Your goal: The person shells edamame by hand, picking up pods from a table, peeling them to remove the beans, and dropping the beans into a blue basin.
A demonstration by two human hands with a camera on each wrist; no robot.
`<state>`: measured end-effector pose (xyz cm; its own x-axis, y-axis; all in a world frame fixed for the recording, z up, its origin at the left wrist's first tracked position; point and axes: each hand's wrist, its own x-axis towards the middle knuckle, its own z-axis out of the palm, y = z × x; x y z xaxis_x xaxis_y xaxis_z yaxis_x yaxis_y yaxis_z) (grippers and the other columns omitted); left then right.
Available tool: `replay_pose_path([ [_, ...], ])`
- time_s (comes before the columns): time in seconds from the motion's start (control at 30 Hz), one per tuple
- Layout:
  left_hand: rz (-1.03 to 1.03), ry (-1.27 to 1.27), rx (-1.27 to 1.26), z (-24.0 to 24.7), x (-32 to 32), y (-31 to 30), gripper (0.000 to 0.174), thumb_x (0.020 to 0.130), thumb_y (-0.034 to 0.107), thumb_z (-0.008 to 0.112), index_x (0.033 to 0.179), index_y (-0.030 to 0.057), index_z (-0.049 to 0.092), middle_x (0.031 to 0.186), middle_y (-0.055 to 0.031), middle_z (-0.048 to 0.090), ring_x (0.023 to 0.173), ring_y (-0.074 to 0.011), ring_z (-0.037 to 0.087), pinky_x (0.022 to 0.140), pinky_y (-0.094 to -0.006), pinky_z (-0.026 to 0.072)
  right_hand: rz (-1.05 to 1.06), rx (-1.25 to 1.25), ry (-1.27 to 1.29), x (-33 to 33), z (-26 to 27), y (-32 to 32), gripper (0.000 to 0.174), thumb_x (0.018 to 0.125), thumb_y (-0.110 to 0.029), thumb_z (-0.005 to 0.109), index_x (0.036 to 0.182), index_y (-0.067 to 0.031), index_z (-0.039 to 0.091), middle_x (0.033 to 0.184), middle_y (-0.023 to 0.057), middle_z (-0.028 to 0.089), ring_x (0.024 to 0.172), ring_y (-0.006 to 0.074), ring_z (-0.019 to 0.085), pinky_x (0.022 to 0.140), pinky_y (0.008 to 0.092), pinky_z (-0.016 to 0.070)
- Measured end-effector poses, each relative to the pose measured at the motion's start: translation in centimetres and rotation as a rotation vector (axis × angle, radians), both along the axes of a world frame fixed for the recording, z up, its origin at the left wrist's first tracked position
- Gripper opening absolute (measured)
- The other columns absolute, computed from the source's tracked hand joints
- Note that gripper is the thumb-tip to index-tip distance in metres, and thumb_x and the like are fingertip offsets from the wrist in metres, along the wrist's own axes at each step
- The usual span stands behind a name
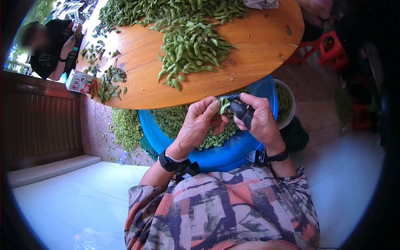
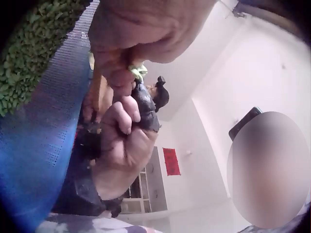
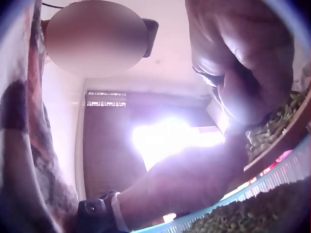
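Over a blue basin (image 1: 216, 159), both hands meet at a green soybean pod (image 1: 224, 105) that looks split. My left hand (image 1: 195, 125) pinches it between thumb and forefinger, the other fingers curled below. The right hand (image 1: 263, 121) has black wrapping (image 1: 241, 110) on its thumb and forefinger, and those wrapped tips pinch the pod's other side. In the left wrist view, pale green pod (image 2: 139, 72) shows between the fingertips. The right wrist view is dark and glaring, and the pod is hidden there. Shelled green beans (image 1: 168, 121) lie in the basin below.
A wooden table (image 1: 137, 54) with heaped soybean pods (image 1: 193, 48) stands ahead. Loose leaves and a carton (image 1: 79, 81) lie at its left. Empty-looking pods (image 1: 127, 129) cover the floor on the left. A white bowl (image 1: 291, 112) sits right. Another person (image 1: 50, 52) is at far left.
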<state>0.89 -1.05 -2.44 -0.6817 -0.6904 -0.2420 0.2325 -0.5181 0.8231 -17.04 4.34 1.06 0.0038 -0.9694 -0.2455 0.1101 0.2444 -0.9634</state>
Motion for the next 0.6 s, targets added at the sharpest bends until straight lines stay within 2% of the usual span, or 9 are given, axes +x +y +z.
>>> replay_pose_path([
  [0.03, 0.011, 0.006, 0.007, 0.0, -0.1, 0.0, 0.028, 0.103, 0.027, 0.047, 0.094, 0.0027, 0.058, 0.076, -0.005, 0.065, 0.061, -0.0115, 0.06, 0.051, -0.0231, 0.0463, -0.008, -0.031, 0.083, 0.1, 0.0, -0.1, 0.006, 0.082, -0.001, 0.064, 0.088, -0.001, 0.065, 0.07, 0.0009, 0.06, 0.06, 0.0092, 0.054, 0.052, 0.0262, 0.0404],
  [0.07, 0.014, 0.009, 0.009, 0.0, -0.3, 0.1, 0.028, 0.103, 0.027, 0.047, 0.094, 0.0027, 0.058, 0.076, -0.005, 0.065, 0.061, -0.0115, 0.06, 0.051, -0.0231, 0.0463, -0.005, -0.03, 0.086, 0.2, -0.1, -0.3, 0.006, 0.082, -0.001, 0.064, 0.088, -0.001, 0.065, 0.07, 0.0009, 0.06, 0.06, 0.0092, 0.054, 0.052, 0.0262, 0.0404],
  [0.13, 0.065, 0.045, 0.011, 0.0, -0.7, 0.4, 0.022, 0.102, 0.023, 0.049, 0.109, 0.0036, 0.058, 0.084, -0.0052, 0.065, 0.064, -0.0122, 0.06, 0.055, -0.0242, 0.0474, -0.026, -0.486, 0.558, 0.4, -0.2, -0.5, 0.014, 0.074, 0.004, 0.064, 0.088, 0.0011, 0.062, 0.074, 0.0092, 0.058, 0.065, 0.0238, 0.059, 0.057, 0.0337, 0.0438],
  [0.17, 0.068, 0.046, 0.016, -0.1, -0.6, 0.3, 0.022, 0.102, 0.023, 0.049, 0.109, 0.0036, 0.058, 0.084, -0.0052, 0.065, 0.064, -0.0122, 0.06, 0.055, -0.0242, 0.0474, -0.022, -0.483, 0.558, 0.7, -0.2, -0.5, 0.014, 0.074, 0.004, 0.064, 0.088, 0.0011, 0.062, 0.074, 0.0092, 0.058, 0.065, 0.0238, 0.059, 0.057, 0.0337, 0.0438],
  [0.23, 0.009, 0.048, -0.064, -0.4, -0.2, 0.0, 0.021, 0.102, 0.017, 0.05, 0.117, 0.0039, 0.055, 0.092, -0.0035, 0.063, 0.07, -0.0114, 0.06, 0.059, -0.0257, 0.0488, -0.018, -0.52, 0.76, 1.4, -0.1, -0.1, 0.024, 0.067, 0.007, 0.064, 0.09, 0.0024, 0.058, 0.08, 0.0163, 0.053, 0.073, 0.0374, 0.058, 0.062, 0.0416, 0.0453],
  [0.27, 0.013, 0.047, -0.06, -0.4, -0.2, 0.1, 0.021, 0.102, 0.017, 0.05, 0.117, 0.0039, 0.055, 0.092, -0.0035, 0.063, 0.07, -0.0114, 0.06, 0.059, -0.0257, 0.0488, -0.018, -0.548, 0.777, 1.7, -0.1, -0.1, 0.029, 0.064, 0.009, 0.064, 0.091, 0.0025, 0.056, 0.084, 0.0165, 0.052, 0.076, 0.0399, 0.057, 0.062, 0.0442, 0.0453],
  [0.33, 0.042, 0.134, -0.02, -0.3, -0.3, 0.2, 0.02, 0.101, 0.012, 0.05, 0.118, 0.0037, 0.055, 0.094, -0.0016, 0.061, 0.071, -0.01, 0.058, 0.058, -0.0247, 0.0478, -0.026, -0.568, 0.808, 2.1, -0.2, 0.1, 0.029, 0.064, 0.009, 0.064, 0.091, 0.003, 0.056, 0.085, 0.0175, 0.051, 0.076, 0.0399, 0.057, 0.063, 0.044, 0.0456],
  [0.5, 0.033, 0.179, -0.036, -1.0, -0.1, 0.3, 0.022, 0.099, 0.012, 0.049, 0.119, 0.0036, 0.054, 0.094, -0.001, 0.061, 0.072, -0.0083, 0.057, 0.06, -0.0225, 0.0469, 0.008, -0.576, 0.845, 2.4, 0.0, 0.4, 0.03, 0.064, 0.011, 0.062, 0.092, 0.0047, 0.055, 0.085, 0.0194, 0.049, 0.077, 0.0406, 0.055, 0.065, 0.044, 0.0472],
  [0.6, 0.036, 0.187, -0.004, -1.0, 0.0, 0.5, 0.022, 0.098, 0.012, 0.048, 0.117, 0.0034, 0.055, 0.089, -0.0005, 0.06, 0.072, -0.008, 0.057, 0.061, -0.0218, 0.0469, -0.052, -0.727, 0.866, 3.0, -0.2, 0.5, 0.032, 0.065, 0.011, 0.059, 0.096, 0.0042, 0.057, 0.082, 0.0165, 0.047, 0.073, 0.0385, 0.055, 0.064, 0.0413, 0.0465],
])
